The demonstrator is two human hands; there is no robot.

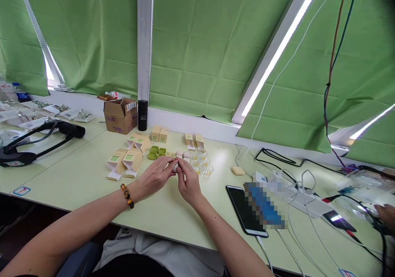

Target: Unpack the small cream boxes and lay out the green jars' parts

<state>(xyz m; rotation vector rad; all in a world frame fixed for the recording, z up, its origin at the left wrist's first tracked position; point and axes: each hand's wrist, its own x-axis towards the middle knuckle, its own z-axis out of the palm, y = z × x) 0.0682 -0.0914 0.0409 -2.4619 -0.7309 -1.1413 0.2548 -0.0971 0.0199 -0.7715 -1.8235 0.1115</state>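
Left grip (156, 177), right grip (189, 183): whitish piece (175, 168) | clear containers (202, 161): yellow bits (198, 172) inside

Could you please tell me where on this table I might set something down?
There is bare tabletop between the black headset and the small cartons, and another patch between the right forearm and the smartphone. It is crowded beyond the left hand, with green trays, beyond the right hand, with clear cups, and right of the smartphone, around the power strip.

On the pale green desk (173, 215) stand a brown box (119, 119) and a black bottle (142, 118); there are also paper cartons (131, 158), green trays (152, 156), clear cups (203, 164), a phone (243, 207).
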